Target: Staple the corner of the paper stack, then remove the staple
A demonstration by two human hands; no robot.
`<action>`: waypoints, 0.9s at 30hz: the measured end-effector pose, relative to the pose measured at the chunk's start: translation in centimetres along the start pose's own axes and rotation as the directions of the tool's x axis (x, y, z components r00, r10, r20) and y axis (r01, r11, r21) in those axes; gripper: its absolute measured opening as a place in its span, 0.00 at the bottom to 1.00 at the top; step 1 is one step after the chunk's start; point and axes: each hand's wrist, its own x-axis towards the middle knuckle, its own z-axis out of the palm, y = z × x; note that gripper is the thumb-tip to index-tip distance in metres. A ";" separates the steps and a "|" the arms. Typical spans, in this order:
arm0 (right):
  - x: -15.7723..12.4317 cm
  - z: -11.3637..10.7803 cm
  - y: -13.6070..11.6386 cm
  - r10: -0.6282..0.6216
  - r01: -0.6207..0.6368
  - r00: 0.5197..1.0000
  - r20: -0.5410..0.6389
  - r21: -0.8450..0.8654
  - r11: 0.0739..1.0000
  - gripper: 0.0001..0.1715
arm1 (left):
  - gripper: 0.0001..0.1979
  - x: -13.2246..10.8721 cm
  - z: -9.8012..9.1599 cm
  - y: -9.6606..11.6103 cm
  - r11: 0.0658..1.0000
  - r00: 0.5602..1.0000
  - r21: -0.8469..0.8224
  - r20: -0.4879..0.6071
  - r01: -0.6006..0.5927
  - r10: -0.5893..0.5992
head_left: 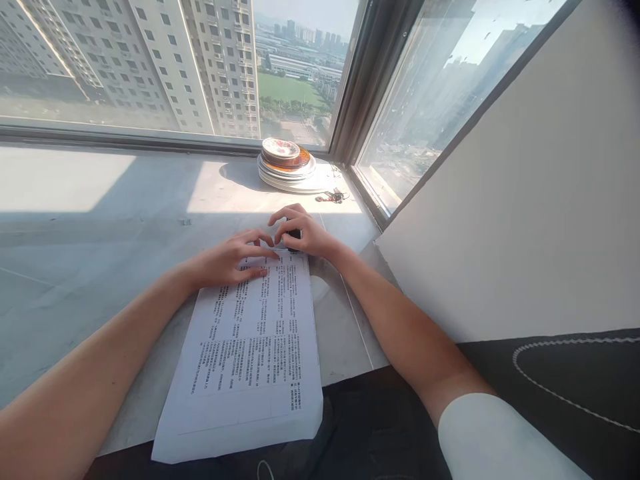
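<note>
A printed sheet of paper (255, 360), possibly a stack, lies turned sideways on the sill, its near end reaching over the edge above my lap. My left hand (235, 257) rests on the paper's far left corner with its fingers spread. Beside it, at the far right corner, my right hand (303, 232) curls its fingers around a small black object (294, 237). The fingers cover much of that object, so its kind cannot be told.
Beyond my hands, stacked plates (287, 179) stand by the window corner. A small beaded cord or keychain (333, 197) lies in front of them. The window frame (350, 100) and a white wall (525, 200) bound the sill (100, 247) at the back and right.
</note>
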 end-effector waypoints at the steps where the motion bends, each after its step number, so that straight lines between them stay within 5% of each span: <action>1: 0.0 0.1 0.1 0.002 -0.002 1.000 0.002 -0.008 1.000 0.15 | 0.16 0.0 0.0 0.0 1.000 1.000 -0.002 0.000 0.000 0.000; 15: -0.3 0.5 0.1 -0.064 0.073 0.996 0.065 -0.153 0.986 0.14 | 0.16 0.1 -0.1 0.1 1.000 1.000 -0.014 -0.010 -0.019 0.019; 22: 0.5 -0.3 1.3 0.036 -0.060 0.962 -0.269 -0.081 0.995 0.17 | 0.16 -0.1 -0.2 0.1 1.000 1.000 0.020 0.002 0.006 -0.006; 27: 0.8 -0.3 2.1 0.094 -0.109 0.963 -0.251 -0.046 0.993 0.20 | 0.17 -0.1 -0.4 0.3 1.000 1.000 0.001 0.010 0.002 -0.002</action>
